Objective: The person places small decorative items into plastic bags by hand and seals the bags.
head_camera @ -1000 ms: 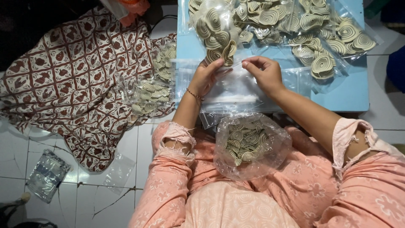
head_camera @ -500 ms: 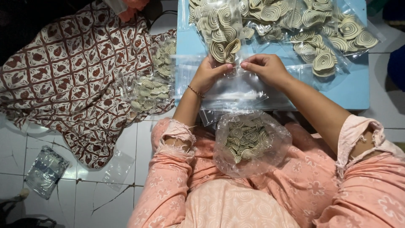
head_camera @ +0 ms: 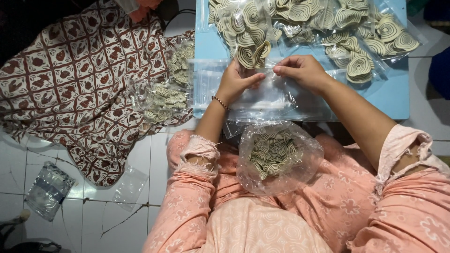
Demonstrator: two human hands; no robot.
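Note:
My left hand [head_camera: 236,83] and my right hand [head_camera: 302,70] meet over a low light-blue table [head_camera: 393,98], pinching the edge of a clear empty plastic bag [head_camera: 262,91] that lies on a stack of similar bags. Just beyond my fingers lie several spiral-patterned cream and brown crackers [head_camera: 251,51]. A clear bag full of the same crackers [head_camera: 274,154] rests in my lap, between my pink sleeves.
More loose and bagged spiral crackers [head_camera: 356,28] cover the far side of the table. Two filled bags [head_camera: 164,100] lie on a brown patterned cloth [head_camera: 70,79] at left. A crumpled plastic packet [head_camera: 47,189] and an empty bag [head_camera: 129,185] lie on the white tiled floor.
Both hands have stayed at the plastic bag, with the fingers drawing closer together on its edge. The view has shifted slightly; the lap bag has not moved.

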